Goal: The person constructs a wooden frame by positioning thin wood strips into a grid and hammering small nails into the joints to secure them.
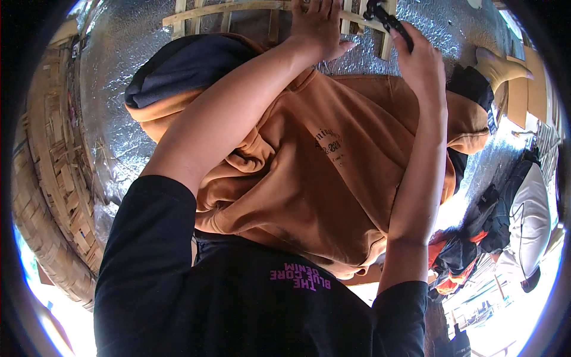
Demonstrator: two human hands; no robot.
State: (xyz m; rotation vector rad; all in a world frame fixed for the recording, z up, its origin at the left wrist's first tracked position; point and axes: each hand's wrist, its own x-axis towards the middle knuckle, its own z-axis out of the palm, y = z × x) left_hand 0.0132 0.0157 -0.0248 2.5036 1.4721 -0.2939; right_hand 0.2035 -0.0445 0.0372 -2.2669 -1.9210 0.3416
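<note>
My left hand [318, 27] lies over a lattice of thin pale wooden slats [238, 8] at the top edge. Its thumb is stretched out and its fingers are spread, partly cut off by the frame. To the right of it, my right hand [421, 59] is closed round a black hand tool [392, 25] with a knobby head, which I cannot name more exactly. The tool's head hangs over the slats; whether it touches them I cannot tell. Below both hands a brown hooded sweatshirt [333, 178] with a dark blue hood lining spreads across the middle.
Shiny silver foil sheeting [113, 113] covers the surface around the lattice. A woven bamboo wall [53, 154] curves along the left. At right are a bare foot [501, 70], cardboard pieces [529, 89], a white pillow-like bundle [529, 205] and a heap of dark and orange cloth [458, 256].
</note>
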